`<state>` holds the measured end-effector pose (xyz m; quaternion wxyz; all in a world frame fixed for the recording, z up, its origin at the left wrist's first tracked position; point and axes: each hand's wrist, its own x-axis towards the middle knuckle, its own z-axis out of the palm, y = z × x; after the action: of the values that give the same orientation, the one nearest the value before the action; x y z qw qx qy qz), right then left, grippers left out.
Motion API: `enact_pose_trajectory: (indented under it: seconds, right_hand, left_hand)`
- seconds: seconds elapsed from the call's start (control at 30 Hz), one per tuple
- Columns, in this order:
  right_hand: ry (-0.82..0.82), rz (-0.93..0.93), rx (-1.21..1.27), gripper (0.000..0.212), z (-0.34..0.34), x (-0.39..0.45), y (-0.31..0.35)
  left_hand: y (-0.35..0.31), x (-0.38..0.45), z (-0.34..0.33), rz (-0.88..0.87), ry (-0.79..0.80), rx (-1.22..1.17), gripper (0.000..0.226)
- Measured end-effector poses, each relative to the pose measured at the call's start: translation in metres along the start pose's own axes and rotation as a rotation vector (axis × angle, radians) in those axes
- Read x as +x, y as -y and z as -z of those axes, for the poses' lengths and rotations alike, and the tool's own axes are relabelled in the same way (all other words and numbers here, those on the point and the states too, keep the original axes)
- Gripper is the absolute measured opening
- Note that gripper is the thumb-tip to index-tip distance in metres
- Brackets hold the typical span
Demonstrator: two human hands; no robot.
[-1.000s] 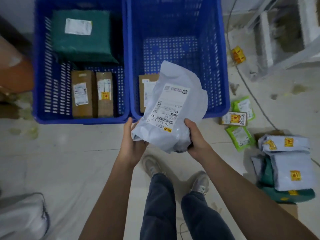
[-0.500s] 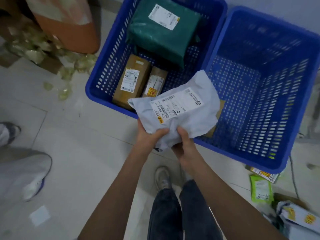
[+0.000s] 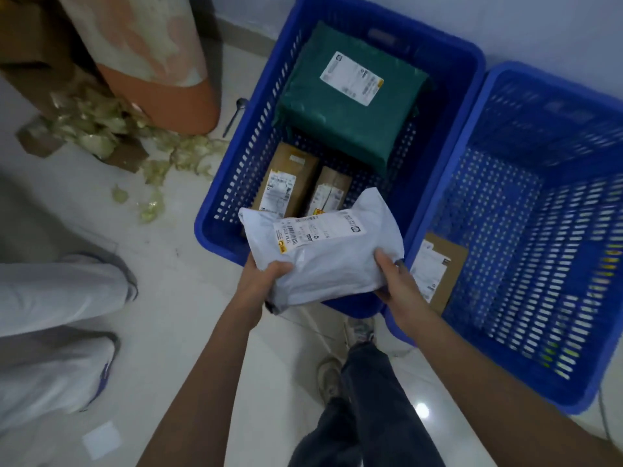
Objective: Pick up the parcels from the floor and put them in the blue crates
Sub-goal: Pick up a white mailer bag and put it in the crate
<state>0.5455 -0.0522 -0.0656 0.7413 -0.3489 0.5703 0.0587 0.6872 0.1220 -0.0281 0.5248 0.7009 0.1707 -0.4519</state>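
We grip the white parcel (image 3: 323, 251) w/ both hands: left hand (image 3: 266, 281) at its near-left corner, right hand (image 3: 392, 274) at its right end. It's over the near rim of the left crate (image 3: 236, 183), label up.

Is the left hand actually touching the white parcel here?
Touching. The head view shows the left hand gripping the near left corner of the white parcel, thumb curled over its top. The right hand holds the opposite end.
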Motion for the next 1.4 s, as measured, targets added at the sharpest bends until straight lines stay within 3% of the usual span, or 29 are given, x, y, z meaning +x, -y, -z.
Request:
enact_pose_trajectory:
  seconds: [0.2, 0.27, 0.53, 0.67, 0.8, 0.97, 1.07, 1.23, 1.4]
  right_hand:
    - [0.057, -0.076, -0.099, 0.041, -0.018, 0.035, 0.037]
    - [0.054, -0.106, -0.128, 0.038, -0.028, 0.048, 0.036]
    - [-0.049, -0.127, -0.109, 0.056, -0.08, 0.085, 0.0]
    - [-0.119, -0.132, -0.064, 0.056, -0.113, 0.106, -0.014]
    - [-0.117, -0.176, -0.065, 0.052, -0.143, 0.125, -0.028]
    - [-0.105, -0.185, -0.149, 0.065, -0.169, 0.151, -0.047]
    - [-0.122, -0.196, -0.17, 0.069, -0.172, 0.158, -0.057]
    - [-0.089, -0.256, -0.302, 0.043, -0.159, 0.155, -0.063]
    - [-0.143, -0.182, -0.376, 0.055, -0.158, 0.15, -0.065]
  left_hand:
    - [-0.043, 0.049, 0.02, 0.076, 0.097, 0.122, 0.095]
    - [-0.052, 0.073, 0.027, 0.103, 0.111, 0.225, 0.078]
    - [-0.054, 0.161, 0.052, 0.162, 0.169, 0.367, 0.079]
    - [-0.045, 0.182, 0.069, 0.067, 0.313, 0.432, 0.056]
    - [-0.037, 0.194, 0.077, -0.037, 0.178, 0.603, 0.047]
    - [-0.016, 0.215, 0.084, -0.02, 0.063, 0.941, 0.043]
    - [-0.011, 0.218, 0.077, -0.054, -0.015, 1.186, 0.058]
    - [-0.014, 0.216, 0.06, -0.037, -0.091, 1.402, 0.07]
    - [-0.025, 0.209, 0.048, -0.03, -0.093, 1.614, 0.075]
